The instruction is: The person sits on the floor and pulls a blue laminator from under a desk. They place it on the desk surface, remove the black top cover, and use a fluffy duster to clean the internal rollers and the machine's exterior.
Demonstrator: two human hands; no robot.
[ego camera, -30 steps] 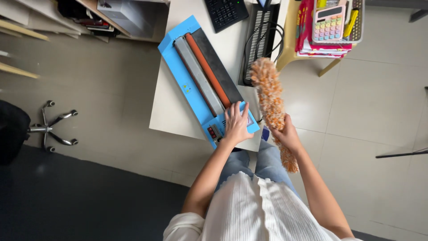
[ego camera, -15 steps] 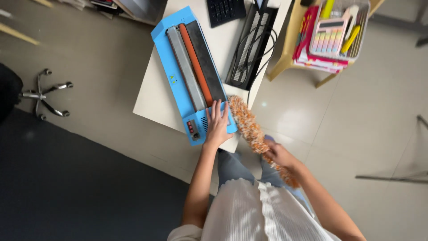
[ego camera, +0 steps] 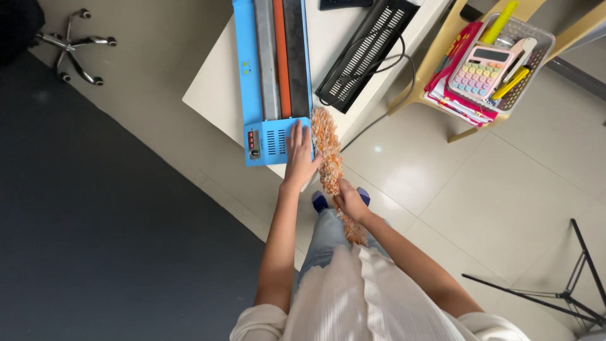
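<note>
Duster (ego camera: 329, 150) soft, light, floppy; lies along blue machine's (ego camera: 262, 82) right end | right hand (ego camera: 351, 201) grips its handle end | left hand (ego camera: 300, 153) flat, fingers spread, on machine | hold handle, not fluff.

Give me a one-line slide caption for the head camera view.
Left hand flat on a blue laminator while the right hand holds an orange fluffy duster beside it.

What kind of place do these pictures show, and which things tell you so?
Probably an office or a copy room. A long blue laminating-type machine lies on a white table, and a basket holds a pink calculator. The right hand holds a fluffy duster.
</note>
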